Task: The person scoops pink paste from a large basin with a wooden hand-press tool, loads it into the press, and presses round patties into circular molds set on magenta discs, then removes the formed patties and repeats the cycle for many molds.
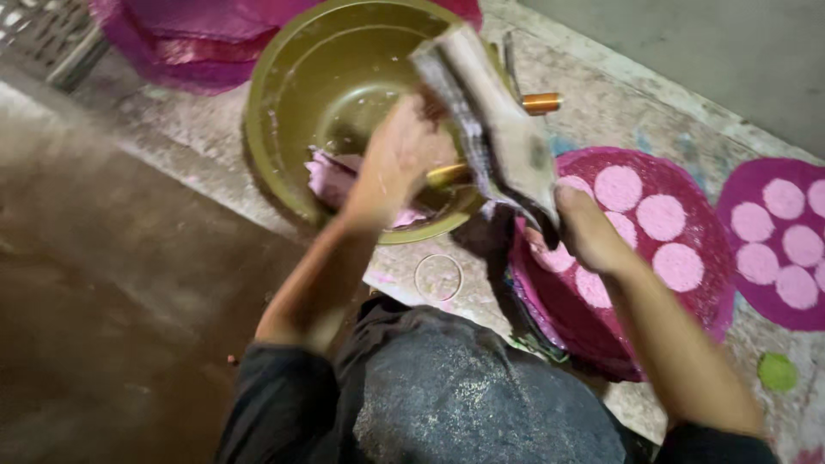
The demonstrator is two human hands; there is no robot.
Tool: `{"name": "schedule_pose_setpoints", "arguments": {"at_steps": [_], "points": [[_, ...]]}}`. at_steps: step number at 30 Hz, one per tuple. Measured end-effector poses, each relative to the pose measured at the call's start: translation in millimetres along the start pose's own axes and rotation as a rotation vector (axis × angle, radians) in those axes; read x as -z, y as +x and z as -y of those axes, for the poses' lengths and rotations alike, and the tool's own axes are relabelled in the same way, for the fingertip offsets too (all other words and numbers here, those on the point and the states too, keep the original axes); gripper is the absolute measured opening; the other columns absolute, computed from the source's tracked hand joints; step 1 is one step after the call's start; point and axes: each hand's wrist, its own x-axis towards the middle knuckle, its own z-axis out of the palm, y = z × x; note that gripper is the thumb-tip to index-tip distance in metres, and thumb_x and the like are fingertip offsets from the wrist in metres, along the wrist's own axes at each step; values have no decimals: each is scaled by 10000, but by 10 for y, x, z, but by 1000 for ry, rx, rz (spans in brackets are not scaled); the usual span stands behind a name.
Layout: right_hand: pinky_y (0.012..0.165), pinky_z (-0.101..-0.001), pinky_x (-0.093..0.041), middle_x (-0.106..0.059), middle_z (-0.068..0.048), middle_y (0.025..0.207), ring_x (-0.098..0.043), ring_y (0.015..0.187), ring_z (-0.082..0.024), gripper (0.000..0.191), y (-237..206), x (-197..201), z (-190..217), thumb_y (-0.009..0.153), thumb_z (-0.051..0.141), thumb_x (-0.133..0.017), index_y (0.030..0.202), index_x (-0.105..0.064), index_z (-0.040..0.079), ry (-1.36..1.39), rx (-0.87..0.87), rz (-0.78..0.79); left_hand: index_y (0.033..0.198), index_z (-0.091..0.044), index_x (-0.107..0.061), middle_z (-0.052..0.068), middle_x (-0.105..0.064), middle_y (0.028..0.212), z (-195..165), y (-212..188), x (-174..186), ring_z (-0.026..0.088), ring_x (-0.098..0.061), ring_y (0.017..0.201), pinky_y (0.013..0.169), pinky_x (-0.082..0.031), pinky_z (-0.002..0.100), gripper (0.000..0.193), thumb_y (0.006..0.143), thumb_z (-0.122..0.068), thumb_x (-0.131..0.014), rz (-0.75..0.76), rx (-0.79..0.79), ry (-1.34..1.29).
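My left hand [397, 159] reaches into a large olive-green bowl [284, 112] and seems to grip a brass-coloured rod [447, 175] over a pink lump [325, 179] at the bowl's bottom. Held up by its lower end in my right hand [589, 228] is a worn, folded grey sheet [490, 120], tilted across the bowl's rim. A copper-coloured tube end [541, 103] sticks out behind the sheet. Motion blurs both hands.
Round magenta mats [713, 249] carrying several pale pink discs lie on the stone ledge at right, another [773, 232] further right. A thin ring [438, 277] lies by the bowl. Magenta cloth [189, 43] is heaped behind. A green blob [777, 371] sits at lower right.
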Motion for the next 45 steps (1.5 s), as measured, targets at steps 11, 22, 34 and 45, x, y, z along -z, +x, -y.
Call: {"name": "schedule_pose_setpoints", "arguments": {"at_steps": [11,22,34,45], "points": [[668,-477,-517,-571,-254,622,-647,606,-313,757,1383,-953,693,1091,548,-382,778,-595,-107,-657,-114,47,761,-176,-445,-47,-363,641,-641,442,784,135,-377,579,677,-461,379,333,1020,-349,-563,-322,-381,-463],[625,-495,-473,-585,-276,666,-586,612,-425,587,1561,-1315,553,1089,465,-417,872,-647,-29,-642,140,-30,777,-179,-434,-42,-351,657,-698,373,1057,134,-377,595,670,-427,385,385,1040,-374,-637,-434,-348,-379],[537,-378,-477,-601,-112,685,-547,536,-213,384,1257,-1224,761,1014,393,-558,1136,-635,38,-388,115,-65,1529,-30,-205,246,-162,1539,-863,-427,1379,388,-278,1404,1118,-359,531,962,880,-423,-796,-69,-408,912],[531,-446,-468,-588,-119,691,-631,638,-330,619,619,-1017,2039,742,649,-712,833,-616,45,-1093,1013,363,1374,-23,-422,207,-448,1310,-1245,-497,546,307,-491,1158,947,-460,448,675,858,-307,-753,976,18,1131]]}}
